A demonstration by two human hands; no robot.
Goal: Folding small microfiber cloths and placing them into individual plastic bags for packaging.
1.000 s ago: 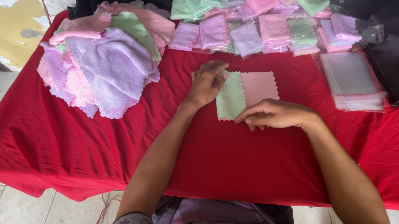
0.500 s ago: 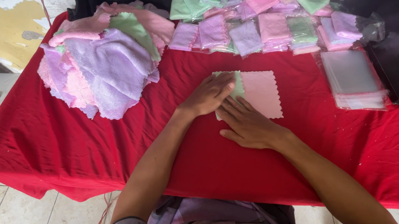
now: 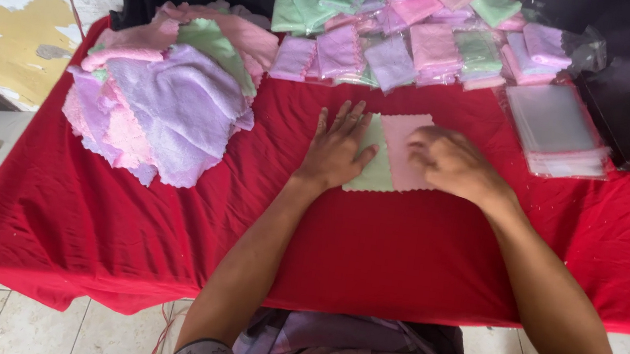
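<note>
Left hand (image 3: 336, 149) lay flat and open on the green cloth (image 3: 371, 168) at frame centre, while the right hand (image 3: 447, 162) pressed loosely curled fingers on the pink cloth (image 3: 404, 142), both cloths looking soft, light, best pinched at a scalloped edge.

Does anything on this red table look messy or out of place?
Only the loose cloth heap at the table's left, sagging over the edge. The left hand and right hand press neatly stacked green and pink cloths.
</note>
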